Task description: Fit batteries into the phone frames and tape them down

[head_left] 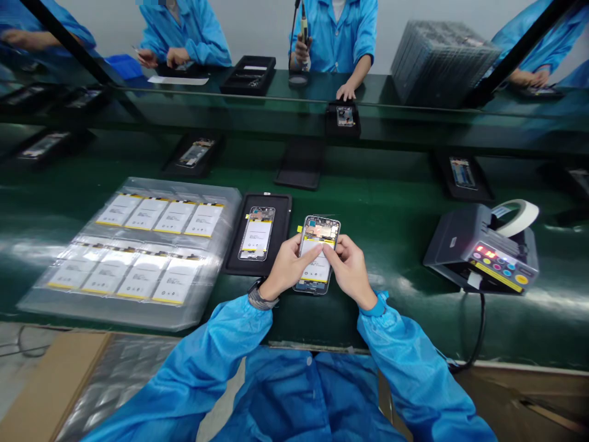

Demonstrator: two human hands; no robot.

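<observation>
Between my two hands is an opened phone (322, 228), its circuit board bare at the top and a white battery (315, 267) with yellow edges seated below it. My left hand (289, 263) grips the phone's left side, thumb on the battery. From the other side my right hand (350, 265) holds the right edge, and its thumb also presses on the battery near its top. A small yellow tab (299, 229) sticks out at the phone's upper left. Just left of my hands, a second opened phone (257, 236) with a battery lies in a black tray (284, 212).
A clear plastic tray (225, 202) with several batteries lies at left. On the right stands a tape dispenser (483, 245) with a tape roll (524, 216). Black trays, one an empty-looking tray (300, 164), sit farther back. Across the bench, a co-worker's hand (346, 91) touches a tray.
</observation>
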